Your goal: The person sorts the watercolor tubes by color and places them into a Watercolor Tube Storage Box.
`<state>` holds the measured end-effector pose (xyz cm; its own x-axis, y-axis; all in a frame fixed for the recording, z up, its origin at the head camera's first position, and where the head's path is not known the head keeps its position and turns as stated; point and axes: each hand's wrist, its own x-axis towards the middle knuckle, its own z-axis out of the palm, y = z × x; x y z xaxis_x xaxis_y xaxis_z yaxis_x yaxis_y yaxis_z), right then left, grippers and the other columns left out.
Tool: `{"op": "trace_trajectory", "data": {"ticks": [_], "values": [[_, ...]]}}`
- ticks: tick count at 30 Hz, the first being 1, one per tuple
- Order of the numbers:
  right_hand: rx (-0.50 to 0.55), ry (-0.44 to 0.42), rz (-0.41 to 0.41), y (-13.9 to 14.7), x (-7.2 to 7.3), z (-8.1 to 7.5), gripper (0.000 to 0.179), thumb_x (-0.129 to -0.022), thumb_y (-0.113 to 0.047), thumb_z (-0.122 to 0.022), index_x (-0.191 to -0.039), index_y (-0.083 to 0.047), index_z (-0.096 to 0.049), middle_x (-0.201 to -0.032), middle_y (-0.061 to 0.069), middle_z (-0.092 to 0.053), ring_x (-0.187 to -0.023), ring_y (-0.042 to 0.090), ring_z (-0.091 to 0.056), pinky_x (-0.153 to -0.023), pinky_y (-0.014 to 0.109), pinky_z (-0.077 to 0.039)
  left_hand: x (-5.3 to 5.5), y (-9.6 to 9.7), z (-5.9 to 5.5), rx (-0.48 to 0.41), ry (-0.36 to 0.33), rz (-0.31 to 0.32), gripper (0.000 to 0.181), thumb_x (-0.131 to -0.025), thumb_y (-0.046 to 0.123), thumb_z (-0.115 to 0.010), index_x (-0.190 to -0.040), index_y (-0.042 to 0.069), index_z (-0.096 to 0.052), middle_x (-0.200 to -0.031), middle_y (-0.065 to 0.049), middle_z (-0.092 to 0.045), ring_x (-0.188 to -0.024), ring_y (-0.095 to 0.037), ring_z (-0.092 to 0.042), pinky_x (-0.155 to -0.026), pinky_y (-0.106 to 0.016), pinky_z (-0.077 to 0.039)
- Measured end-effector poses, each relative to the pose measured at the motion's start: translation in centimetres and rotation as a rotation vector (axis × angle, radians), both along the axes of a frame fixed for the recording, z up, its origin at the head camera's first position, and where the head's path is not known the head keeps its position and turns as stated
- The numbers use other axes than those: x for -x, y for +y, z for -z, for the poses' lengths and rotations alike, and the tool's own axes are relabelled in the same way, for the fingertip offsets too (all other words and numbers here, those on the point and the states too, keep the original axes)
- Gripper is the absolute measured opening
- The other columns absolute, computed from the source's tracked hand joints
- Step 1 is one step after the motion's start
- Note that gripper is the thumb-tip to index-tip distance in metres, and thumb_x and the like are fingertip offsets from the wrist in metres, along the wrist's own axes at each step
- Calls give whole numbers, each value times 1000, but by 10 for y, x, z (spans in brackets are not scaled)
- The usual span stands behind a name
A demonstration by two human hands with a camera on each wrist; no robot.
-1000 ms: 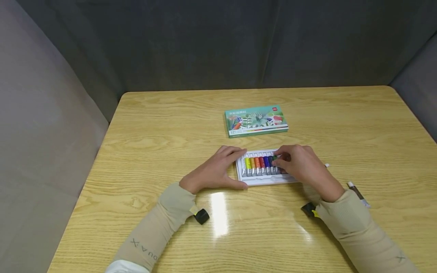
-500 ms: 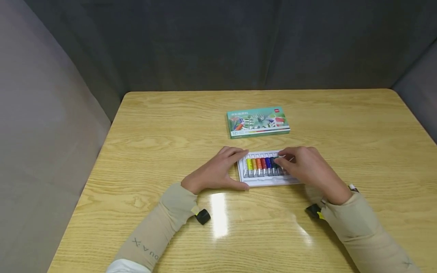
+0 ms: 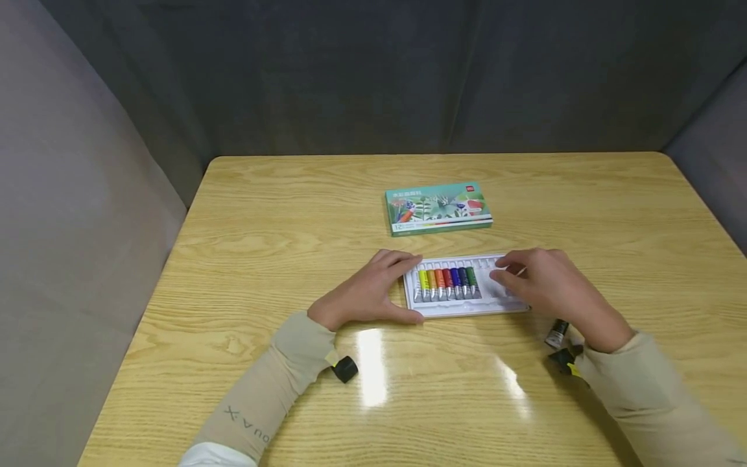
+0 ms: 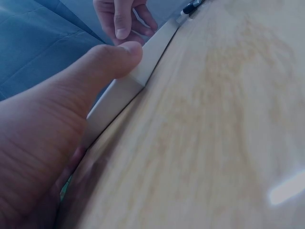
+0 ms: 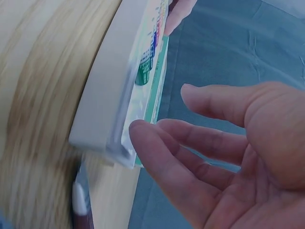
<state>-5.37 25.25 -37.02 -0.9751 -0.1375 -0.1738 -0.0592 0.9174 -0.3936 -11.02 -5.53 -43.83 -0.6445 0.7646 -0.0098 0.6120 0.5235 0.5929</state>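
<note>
while the left hand (image 3: 364, 292) stays where it was half a second ago, at the left end of the white tray (image 3: 461, 311), the right hand (image 3: 545, 283) has shifted toward the tray's right end. half a second ago its fingers covered part of the green tube (image 3: 471, 283); now that tube lies in full view, and bare slots (image 3: 487, 289) show to its right. the left hand is spread, thumb straight at the near corner, fingers stretched to the far one. the right hand's fingers are loosely bent, and the right wrist view shows a gap between thumb and fingertips; whether any fingertip touches the tray, i cannot tell. the tray lies flat on the wooden table (image 3: 280, 214), its left part bearing eight tubes (image 3: 448, 285) side by side, from a pale one through yellow, orange, red and blue to the green.

a black tube (image 3: 557, 333), largely hidden before, now shows on the table near the right wrist. the right wrist view has a dark tube (image 5: 84, 222) with a white cap, blurred; whether it is the same one, i cannot tell. beyond the tray, the green box (image 3: 439, 209) lies where it did, apart from both hands.
</note>
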Motion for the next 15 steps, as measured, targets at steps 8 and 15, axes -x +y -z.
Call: {"op": "trace_trajectory", "data": {"ticks": [8, 15], "values": [[-42, 12, -20, 18, -9, -4, 40, -100, -36, -67, -120, -2, -75, -99, 11, -79, -83, 22, -74, -71, 39, -54, 0, 0, 0, 1, -9, 6, 109, -80, 68, -78, -165, 21, -30, -166, 2, -36, -153, -16, -31, -126, -42, -35], [-76, -18, -22, 35, -16, -5, 42, -100, -37, -67, -122, -2, -73, -100, 13, -78, -84, 24, -74, -68, 39, -55, 1, -1, 1, 1, -7, 2, 109, -80, 68, -78, -165, 21, -29, -166, 2, -36, -153, -16, -31, -126, -42, -36]]}}
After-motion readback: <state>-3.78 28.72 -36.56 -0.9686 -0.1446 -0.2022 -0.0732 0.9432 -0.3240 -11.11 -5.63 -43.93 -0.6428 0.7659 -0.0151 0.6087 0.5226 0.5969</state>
